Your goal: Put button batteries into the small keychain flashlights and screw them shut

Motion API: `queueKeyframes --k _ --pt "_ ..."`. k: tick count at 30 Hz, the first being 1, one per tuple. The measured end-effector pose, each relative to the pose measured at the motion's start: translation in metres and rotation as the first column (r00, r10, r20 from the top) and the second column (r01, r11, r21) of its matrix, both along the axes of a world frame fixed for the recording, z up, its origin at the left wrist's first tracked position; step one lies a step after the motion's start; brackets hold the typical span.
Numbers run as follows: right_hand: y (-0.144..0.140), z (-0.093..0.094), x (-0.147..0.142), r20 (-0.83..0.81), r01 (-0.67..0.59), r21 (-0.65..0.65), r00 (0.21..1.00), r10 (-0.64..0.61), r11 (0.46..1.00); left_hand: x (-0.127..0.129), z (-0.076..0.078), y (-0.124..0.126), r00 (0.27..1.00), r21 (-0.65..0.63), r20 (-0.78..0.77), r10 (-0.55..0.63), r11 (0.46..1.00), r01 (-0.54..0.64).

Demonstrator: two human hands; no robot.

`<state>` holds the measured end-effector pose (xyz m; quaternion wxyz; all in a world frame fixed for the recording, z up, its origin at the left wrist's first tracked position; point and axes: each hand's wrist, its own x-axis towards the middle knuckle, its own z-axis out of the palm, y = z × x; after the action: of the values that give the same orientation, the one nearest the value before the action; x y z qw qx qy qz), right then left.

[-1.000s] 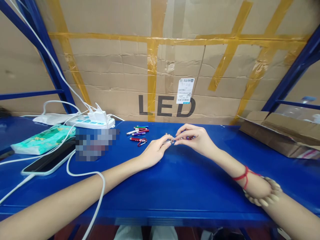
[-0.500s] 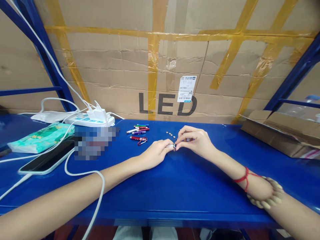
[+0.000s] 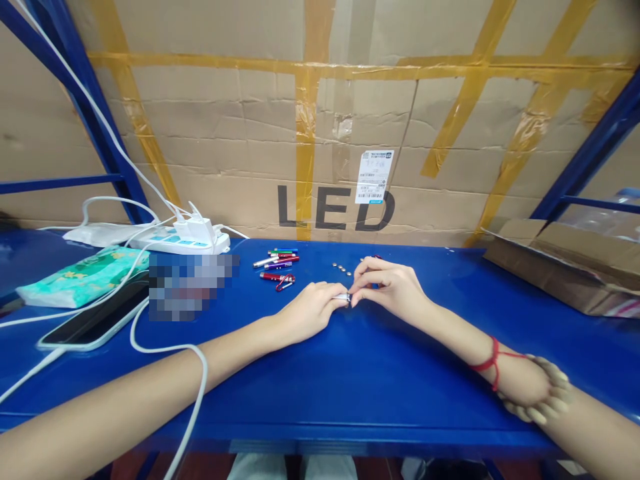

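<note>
My left hand (image 3: 311, 310) is closed around a small silver penlight (image 3: 342, 298), which lies sideways with its end sticking out toward the right. At that end, the thumb and fingertips of my right hand (image 3: 393, 288) are pinched together. What sits between them is too small to tell. Just beyond the fingers, several button cells (image 3: 341, 268) lie in a slanting row on the blue table. Farther left is a group of small metal penlights (image 3: 281, 259) in silver, red, green, blue and purple. A red penlight with a clip (image 3: 273, 276) lies in front of them.
A white power strip (image 3: 210, 241) with plugged-in chargers stands at the back left. Near it are a green tissue pack (image 3: 80, 277), a phone (image 3: 95, 313) and a blurred patch. A white cable (image 3: 204, 373) crosses over my left forearm. An open cardboard box (image 3: 560, 270) sits right.
My right fingertips have shifted slightly at the penlight's end, and the hand has tilted a little. My left hand keeps its hold in nearly the same place.
</note>
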<state>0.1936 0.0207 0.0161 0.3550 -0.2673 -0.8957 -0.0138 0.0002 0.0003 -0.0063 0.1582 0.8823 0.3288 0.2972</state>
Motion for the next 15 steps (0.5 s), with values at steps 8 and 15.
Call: queueKeyframes --k 8,15 --pt "-0.0021 0.0015 -0.0019 -0.014 0.052 -0.073 0.998 -0.053 0.996 -0.0015 -0.0009 -0.0001 0.999 -0.073 0.04 0.028 0.997 -0.025" --pt "-0.0022 0.0059 -0.0054 0.036 0.181 -0.215 0.983 -0.178 0.96 -0.0001 0.0004 0.0 0.997 -0.071 0.043 0.065 0.996 -0.062"
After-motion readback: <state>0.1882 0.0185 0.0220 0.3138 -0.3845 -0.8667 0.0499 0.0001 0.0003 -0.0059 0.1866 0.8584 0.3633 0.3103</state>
